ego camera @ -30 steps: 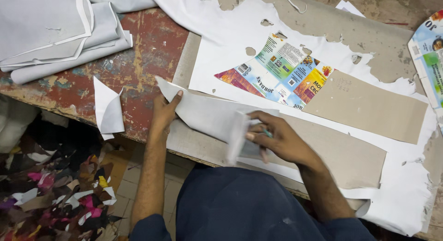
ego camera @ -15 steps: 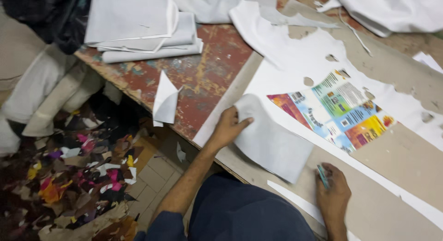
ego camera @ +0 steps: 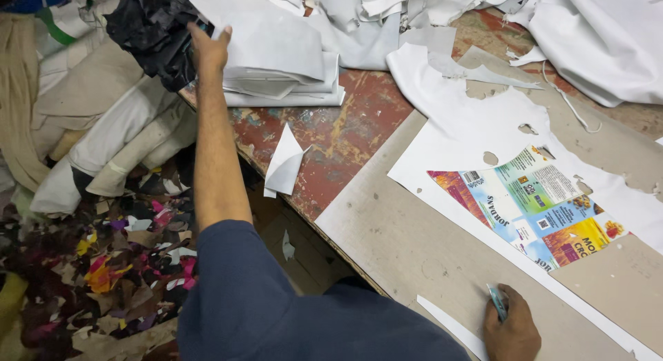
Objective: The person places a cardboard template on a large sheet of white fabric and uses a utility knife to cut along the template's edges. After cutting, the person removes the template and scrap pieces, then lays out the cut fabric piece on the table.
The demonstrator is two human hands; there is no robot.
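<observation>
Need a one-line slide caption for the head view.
Left hand lays a white cut piece on a stack; right hand grips a small tool on the cardboard.

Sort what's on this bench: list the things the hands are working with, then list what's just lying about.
In hand:
- left hand laying a cut white sheet piece on the stack of white cut pieces
- right hand gripping a small pale-blue tool

Lying about:
- colourful printed card
- folded white offcut at the table edge
- coloured scraps on the floor
</observation>
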